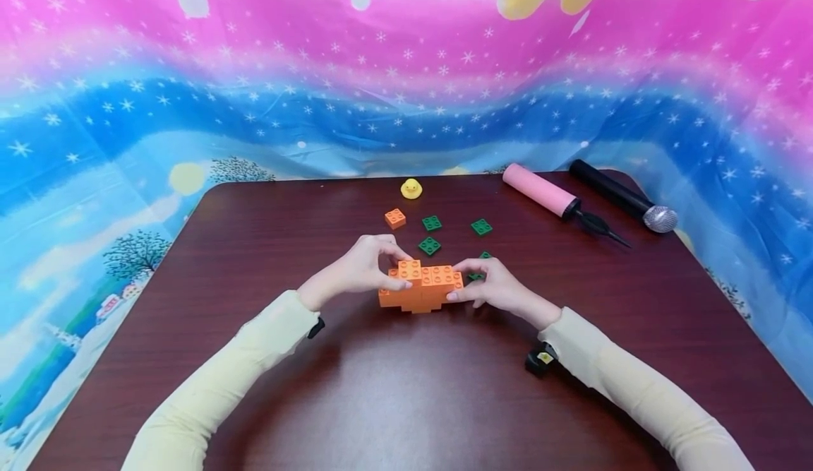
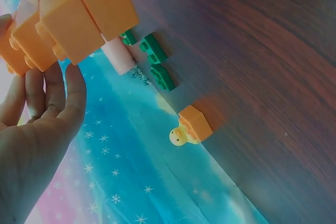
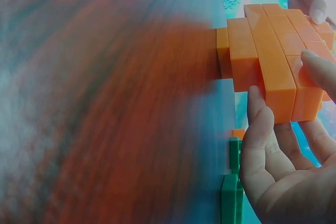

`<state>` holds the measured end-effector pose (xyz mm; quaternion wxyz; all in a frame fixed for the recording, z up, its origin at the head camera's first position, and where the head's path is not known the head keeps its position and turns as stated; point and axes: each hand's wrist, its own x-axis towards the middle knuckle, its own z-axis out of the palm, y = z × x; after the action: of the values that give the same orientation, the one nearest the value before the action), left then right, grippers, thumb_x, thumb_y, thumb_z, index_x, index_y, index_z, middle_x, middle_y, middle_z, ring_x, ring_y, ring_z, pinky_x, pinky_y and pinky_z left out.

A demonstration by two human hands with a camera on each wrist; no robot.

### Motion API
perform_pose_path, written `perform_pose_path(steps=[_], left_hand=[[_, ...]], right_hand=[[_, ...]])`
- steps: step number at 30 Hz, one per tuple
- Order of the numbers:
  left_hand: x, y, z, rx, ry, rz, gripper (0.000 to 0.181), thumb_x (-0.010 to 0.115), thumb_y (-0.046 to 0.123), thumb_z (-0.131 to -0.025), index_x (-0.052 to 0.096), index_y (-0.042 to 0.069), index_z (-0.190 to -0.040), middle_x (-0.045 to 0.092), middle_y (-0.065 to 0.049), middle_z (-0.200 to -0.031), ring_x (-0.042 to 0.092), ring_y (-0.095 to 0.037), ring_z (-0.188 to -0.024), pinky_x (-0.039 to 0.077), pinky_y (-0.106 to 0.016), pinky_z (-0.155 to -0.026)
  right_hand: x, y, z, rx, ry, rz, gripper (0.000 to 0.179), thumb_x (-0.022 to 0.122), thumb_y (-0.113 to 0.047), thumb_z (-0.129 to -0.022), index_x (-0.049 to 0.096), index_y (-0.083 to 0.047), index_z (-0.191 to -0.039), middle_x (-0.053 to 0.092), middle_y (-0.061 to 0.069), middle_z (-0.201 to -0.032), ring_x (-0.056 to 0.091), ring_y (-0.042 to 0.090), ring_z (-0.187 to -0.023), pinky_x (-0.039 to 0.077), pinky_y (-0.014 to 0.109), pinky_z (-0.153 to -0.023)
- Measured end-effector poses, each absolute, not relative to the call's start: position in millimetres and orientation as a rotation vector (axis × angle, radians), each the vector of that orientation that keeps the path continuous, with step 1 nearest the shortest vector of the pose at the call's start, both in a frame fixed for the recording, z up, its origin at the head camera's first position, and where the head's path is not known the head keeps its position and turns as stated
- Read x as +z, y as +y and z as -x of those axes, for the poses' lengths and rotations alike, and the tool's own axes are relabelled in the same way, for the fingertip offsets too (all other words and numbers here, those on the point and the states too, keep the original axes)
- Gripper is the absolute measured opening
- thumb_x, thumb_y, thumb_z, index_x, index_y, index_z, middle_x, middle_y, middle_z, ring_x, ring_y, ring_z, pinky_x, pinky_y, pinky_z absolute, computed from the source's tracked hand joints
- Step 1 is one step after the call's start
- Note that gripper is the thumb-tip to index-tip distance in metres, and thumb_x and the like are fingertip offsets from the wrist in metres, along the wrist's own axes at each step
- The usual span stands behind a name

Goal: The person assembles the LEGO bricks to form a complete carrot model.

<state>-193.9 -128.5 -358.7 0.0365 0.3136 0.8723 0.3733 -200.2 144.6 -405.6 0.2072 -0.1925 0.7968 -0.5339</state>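
Observation:
Both hands hold a stepped block of joined orange toy bricks (image 1: 422,294) near the middle of the table. At its left end the left hand (image 1: 364,265) grips it, thumb on the near side and fingers behind. The right hand (image 1: 498,289) grips the right end between thumb and fingers. Seen from the right wrist, the orange block (image 3: 275,61) has several layers and narrows toward its base. In the left wrist view the left hand (image 2: 47,103) has its fingers against the block's studded side. Whether the base touches the table I cannot tell.
Beyond the hands lie a loose orange brick (image 1: 395,218) and several green bricks (image 1: 481,227), one partly hidden by the right hand. A yellow rubber duck (image 1: 411,188) sits farther back. A pink hand pump (image 1: 540,190) and a black microphone (image 1: 622,194) lie at the back right.

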Motion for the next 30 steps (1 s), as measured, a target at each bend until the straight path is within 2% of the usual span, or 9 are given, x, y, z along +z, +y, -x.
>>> perform_pose_path(steps=[11, 17, 25, 30], left_hand=[[-358, -126, 188, 1.092, 2.702, -0.951, 0.034, 0.08, 0.02, -0.075, 0.073, 0.005, -0.105, 0.058, 0.0, -0.082, 0.054, -0.023, -0.077, 0.043, -0.024, -0.06], [-357, -124, 185, 0.99, 2.792, -1.051, 0.034, 0.078, 0.024, -0.077, 0.072, 0.007, -0.106, 0.058, -0.001, -0.085, 0.051, -0.019, -0.074, 0.042, -0.024, -0.061], [-373, -127, 188, 1.112, 2.737, -0.997, 0.046, 0.083, 0.028, -0.072, 0.066, 0.01, -0.111, 0.062, -0.003, -0.101, 0.056, -0.015, -0.089, 0.053, -0.031, -0.076], [-386, -129, 190, 1.238, 2.669, -0.983, 0.047, 0.083, 0.023, -0.073, 0.065, 0.008, -0.113, 0.064, -0.005, -0.105, 0.06, -0.016, -0.095, 0.053, -0.032, -0.084]], right_hand=[[-408, 145, 199, -1.49, 2.211, 0.529, 0.05, 0.078, -0.022, -0.08, 0.061, -0.004, -0.122, 0.061, 0.018, -0.12, 0.065, 0.026, -0.072, 0.055, 0.035, -0.06], [-406, 147, 200, -1.495, 2.22, 0.515, 0.052, 0.078, -0.023, -0.08, 0.06, -0.002, -0.124, 0.057, 0.018, -0.123, 0.065, 0.026, -0.069, 0.056, 0.034, -0.06], [-407, 146, 201, -1.485, 2.222, 0.504, 0.053, 0.079, -0.024, -0.079, 0.06, -0.003, -0.124, 0.06, 0.017, -0.122, 0.062, 0.026, -0.064, 0.055, 0.036, -0.06], [-409, 145, 202, -1.489, 2.219, 0.523, 0.052, 0.079, -0.023, -0.079, 0.06, -0.003, -0.123, 0.059, 0.017, -0.122, 0.063, 0.025, -0.066, 0.055, 0.036, -0.059]])
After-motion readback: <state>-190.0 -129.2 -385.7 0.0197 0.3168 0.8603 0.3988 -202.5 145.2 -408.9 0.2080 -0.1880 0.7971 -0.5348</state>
